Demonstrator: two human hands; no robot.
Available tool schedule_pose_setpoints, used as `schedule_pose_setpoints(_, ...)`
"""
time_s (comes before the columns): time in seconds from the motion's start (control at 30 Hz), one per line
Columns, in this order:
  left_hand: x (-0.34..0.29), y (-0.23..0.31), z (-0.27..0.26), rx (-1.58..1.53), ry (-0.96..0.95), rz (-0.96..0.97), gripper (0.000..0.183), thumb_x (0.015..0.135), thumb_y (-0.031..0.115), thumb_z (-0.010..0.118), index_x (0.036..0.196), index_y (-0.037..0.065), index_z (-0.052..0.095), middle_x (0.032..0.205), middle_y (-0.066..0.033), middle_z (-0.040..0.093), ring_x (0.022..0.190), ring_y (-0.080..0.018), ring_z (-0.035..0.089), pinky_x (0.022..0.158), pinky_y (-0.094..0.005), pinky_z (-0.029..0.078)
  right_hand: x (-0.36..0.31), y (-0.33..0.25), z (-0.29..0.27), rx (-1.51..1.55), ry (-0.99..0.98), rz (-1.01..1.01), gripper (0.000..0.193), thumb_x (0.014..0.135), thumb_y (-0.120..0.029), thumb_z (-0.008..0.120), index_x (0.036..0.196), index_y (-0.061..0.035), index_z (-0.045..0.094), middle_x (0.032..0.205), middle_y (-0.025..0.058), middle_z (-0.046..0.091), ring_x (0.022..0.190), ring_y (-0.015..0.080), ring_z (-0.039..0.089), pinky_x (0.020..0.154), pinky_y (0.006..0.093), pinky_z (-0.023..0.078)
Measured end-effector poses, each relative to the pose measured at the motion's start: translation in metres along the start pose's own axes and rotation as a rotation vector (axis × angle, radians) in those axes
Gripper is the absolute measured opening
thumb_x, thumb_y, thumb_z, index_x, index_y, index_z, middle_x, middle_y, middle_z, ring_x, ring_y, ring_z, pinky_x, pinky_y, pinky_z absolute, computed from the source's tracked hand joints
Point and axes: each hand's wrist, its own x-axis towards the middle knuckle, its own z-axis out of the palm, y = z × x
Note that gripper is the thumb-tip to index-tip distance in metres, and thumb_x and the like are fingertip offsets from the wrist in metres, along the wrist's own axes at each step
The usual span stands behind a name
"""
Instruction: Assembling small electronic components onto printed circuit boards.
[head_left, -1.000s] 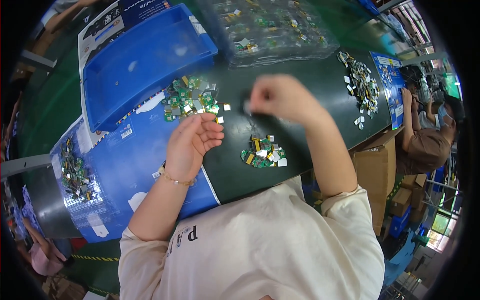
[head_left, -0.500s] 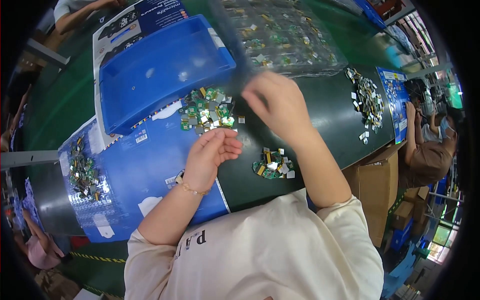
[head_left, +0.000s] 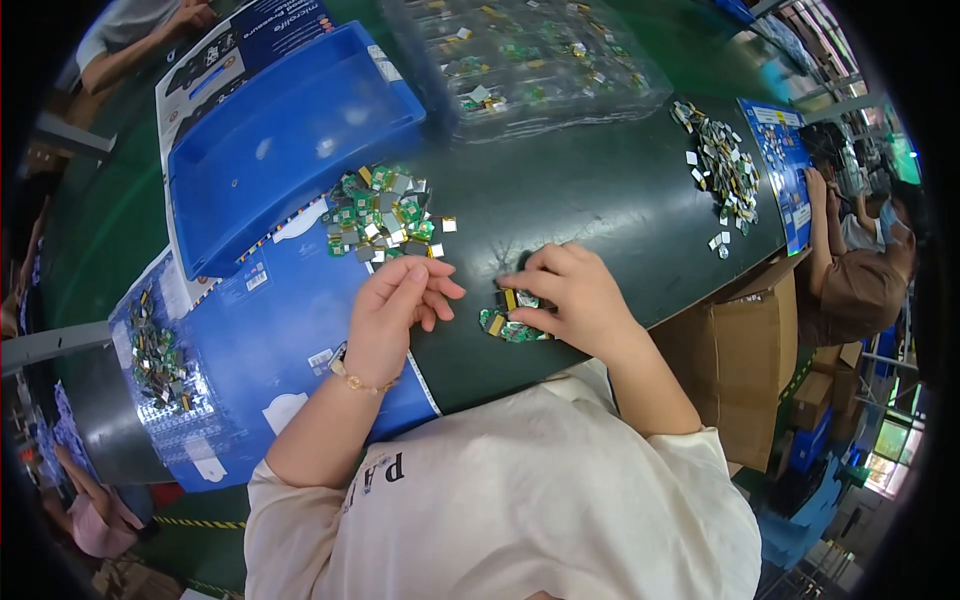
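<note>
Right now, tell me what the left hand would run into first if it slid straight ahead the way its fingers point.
The left hand lies flat, fingers pointing up and right. Going straight on, it would probably first meet the pile of small green chips just beyond its fingertips, or graze its right edge; the exact line is hard to judge.

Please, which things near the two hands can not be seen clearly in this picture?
- Head view: the small pile of green parts is partly covered by the right hand; whether its fingers pinch one is hidden.
- The left hand lies palm down, so anything under it is hidden.
- The bigger pile is too small to tell single parts.
- The clear tray is blurred and cut off by the top edge.
</note>
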Motion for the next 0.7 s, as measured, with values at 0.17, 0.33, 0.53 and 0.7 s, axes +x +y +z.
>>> schedule_pose_setpoints(0.17,-0.002,0.001,0.000,0.001,0.014,0.003,0.027,0.098,0.021,0.042,0.101,0.002,0.061,0.087,-0.0082,0.066,0.068,-0.0096,0.058,0.057,-0.0204,0.043,-0.006,0.002,-0.001,0.084,0.003,0.017,0.024,0.063,-0.012,0.077,0.084,-0.0137,0.066,0.076,0.0001,0.059,0.072,0.0207,0.056,0.066,0.0319,0.044)
schedule_pose_setpoints(0.33,-0.007,0.002,0.000,0.109,-0.160,-0.054,0.028,0.097,0.022,0.044,0.094,0.001,0.063,0.082,-0.0095,0.067,0.068,-0.0117,0.061,0.056,-0.0212,0.045,-0.007,-0.012,-0.005,0.282,0.107,0.153,0.018,0.064,-0.005,0.073,0.076,-0.0102,0.061,0.077,0.0013,0.065,0.067,0.0199,0.059,0.062,0.0296,0.046)
schedule_pose_setpoints(0.53,-0.014,0.007,0.011,0.145,-0.362,-0.211,0.038,0.099,0.028,0.042,0.111,-0.004,0.060,0.097,-0.0127,0.067,0.086,-0.0178,0.066,0.076,-0.0273,0.053,0.014,-0.024,0.004,0.115,0.290,-0.126,0.021,0.062,-0.004,0.074,0.070,-0.0117,0.056,0.083,-0.0001,0.069,0.065,0.0182,0.058,0.061,0.0298,0.046)
schedule_pose_setpoints(0.7,-0.010,0.000,0.011,0.104,-0.185,-0.136,0.034,0.098,0.025,0.045,0.111,-0.004,0.059,0.102,-0.0120,0.066,0.093,-0.0205,0.065,0.079,-0.0289,0.053,0.024,-0.031,0.016,0.003,0.368,-0.173,0.021,0.061,-0.006,0.074,0.070,-0.0129,0.056,0.085,-0.0027,0.067,0.068,0.0196,0.055,0.060,0.0306,0.045)
